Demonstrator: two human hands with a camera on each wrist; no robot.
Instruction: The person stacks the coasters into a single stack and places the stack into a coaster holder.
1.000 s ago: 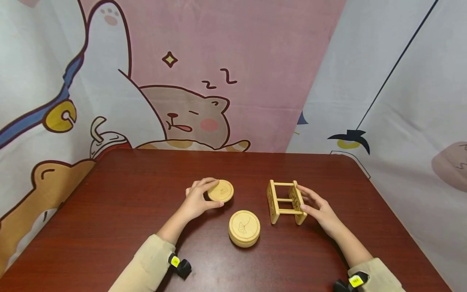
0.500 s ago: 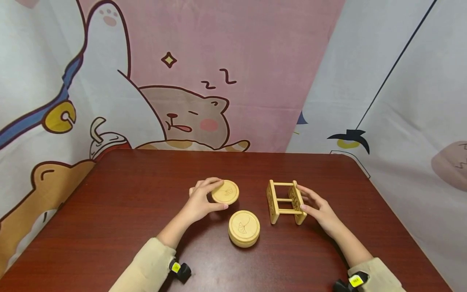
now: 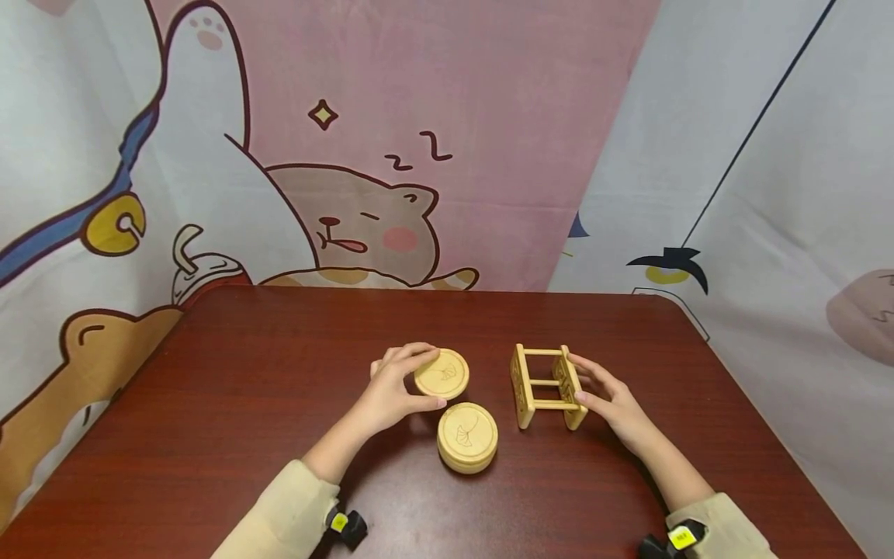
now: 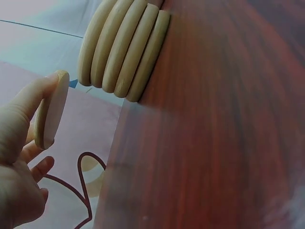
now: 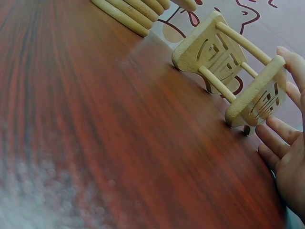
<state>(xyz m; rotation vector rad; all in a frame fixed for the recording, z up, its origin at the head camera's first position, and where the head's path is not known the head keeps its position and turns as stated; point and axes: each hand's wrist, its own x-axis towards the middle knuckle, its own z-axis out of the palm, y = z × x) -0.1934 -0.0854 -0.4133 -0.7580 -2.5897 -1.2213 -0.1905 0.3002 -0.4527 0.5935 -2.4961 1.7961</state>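
Observation:
My left hand (image 3: 391, 390) pinches a round wooden coaster (image 3: 443, 374) between thumb and fingers, raised above the table. A line-drawn ginkgo leaf marks its upper face; in the left wrist view its pale underside tilts toward the camera. Just in front and to the right, a stack of similar coasters (image 3: 468, 437) lies on the table, several layers showing in the left wrist view. To the right stands a wooden coaster rack (image 3: 548, 386) with two slotted end panels joined by rods. My right hand (image 3: 615, 405) holds its right end panel by thumb and fingertips. The rack's slots hold nothing.
The dark red-brown wooden table (image 3: 265, 373) reaches back to a hanging cloth (image 3: 489, 116) printed with cartoon animals. Cameras with yellow labels are strapped at both sleeves, the left wrist camera (image 3: 355, 529) lying low over the table.
My left hand has carried the coaster rightward and slightly nearer, closer to the stack's far left side. The right hand, rack and stack have stayed in place.

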